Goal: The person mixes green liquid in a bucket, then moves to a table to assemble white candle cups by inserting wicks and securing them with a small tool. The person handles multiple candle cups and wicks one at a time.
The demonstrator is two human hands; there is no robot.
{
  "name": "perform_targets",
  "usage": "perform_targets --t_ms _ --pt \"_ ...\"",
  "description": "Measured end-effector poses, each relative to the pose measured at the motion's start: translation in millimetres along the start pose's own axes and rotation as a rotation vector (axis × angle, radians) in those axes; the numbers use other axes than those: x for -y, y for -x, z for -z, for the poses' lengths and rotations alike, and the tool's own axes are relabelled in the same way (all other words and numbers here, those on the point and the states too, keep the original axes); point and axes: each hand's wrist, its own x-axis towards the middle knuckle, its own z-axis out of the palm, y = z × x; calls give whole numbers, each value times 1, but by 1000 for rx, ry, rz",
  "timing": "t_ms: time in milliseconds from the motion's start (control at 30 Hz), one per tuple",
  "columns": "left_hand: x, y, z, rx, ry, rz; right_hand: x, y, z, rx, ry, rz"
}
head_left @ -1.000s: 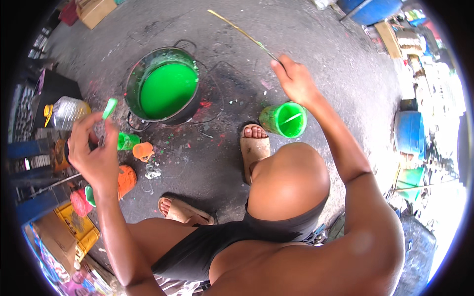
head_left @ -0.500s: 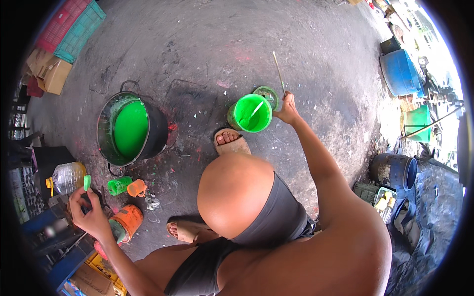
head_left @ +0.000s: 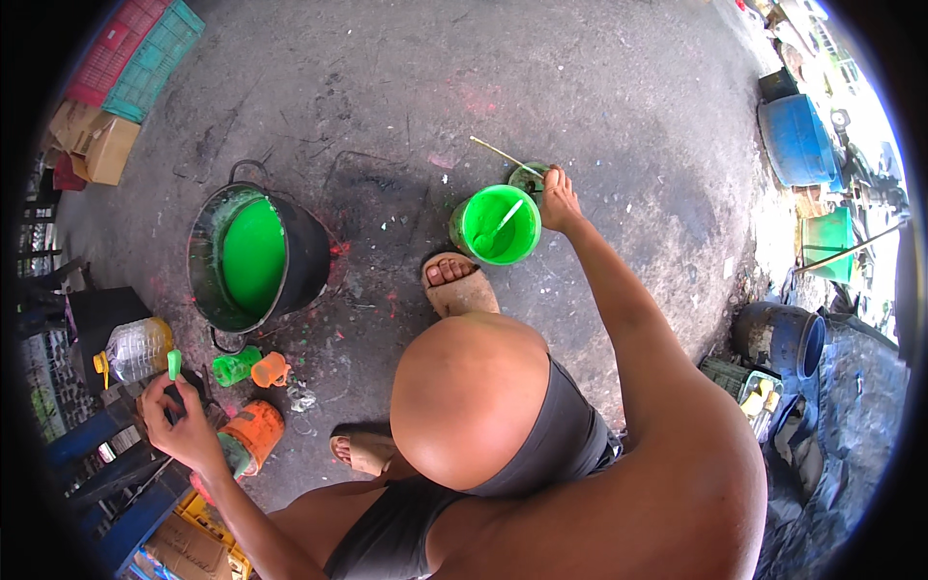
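Note:
At the left, my left hand (head_left: pixel 179 420) pinches a small light-green piece (head_left: pixel 174 364) upright between thumb and fingertips. I cannot make out its exact kind. My right hand (head_left: pixel 558 200) grips one end of a thin pale stick (head_left: pixel 498 152) that slants away to the upper left. Just beside that hand stands a green tub (head_left: pixel 458 229) of bright green paint, with a pale, spoon-like stirrer (head_left: pixel 509 215) leaning in it. Behind the tub, a small round container (head_left: pixel 523 178) is partly covered by my hand.
A large black bucket (head_left: pixel 311 256) of green paint stands left of centre. Near my left hand are a clear bottle (head_left: pixel 141 350), a green cup (head_left: pixel 235 366), an orange cup (head_left: pixel 271 369) and an orange pail (head_left: pixel 258 432). Blue tubs (head_left: pixel 796 140) and crates line the sides.
The stick in my right hand has swung leftward, from nearly upright to slanting over behind the tub. My left hand still holds the green piece, almost unmoved.

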Motion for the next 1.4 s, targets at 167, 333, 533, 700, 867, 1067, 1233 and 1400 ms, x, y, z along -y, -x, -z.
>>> perform_targets --t_ms 167,333,533,700,867,1067,1233,1400 --pt "-1 0 -6 -13 3 26 -11 58 51 -69 -189 19" --pt "-12 3 -5 33 40 83 29 146 131 92 54 16" --pt "-22 -2 -6 39 81 72 77 170 165 11 292 214" --pt "-32 -1 3 51 98 33 108 168 194 7 366 260" --pt "-30 1 11 45 92 13 118 157 198 -38 408 368" --pt "-27 0 14 26 85 14 168 134 193 -9 437 501" --pt "-28 0 18 -9 97 40 176 129 207 -106 512 548" --pt "-23 2 24 17 103 73 149 140 209 82 690 439"
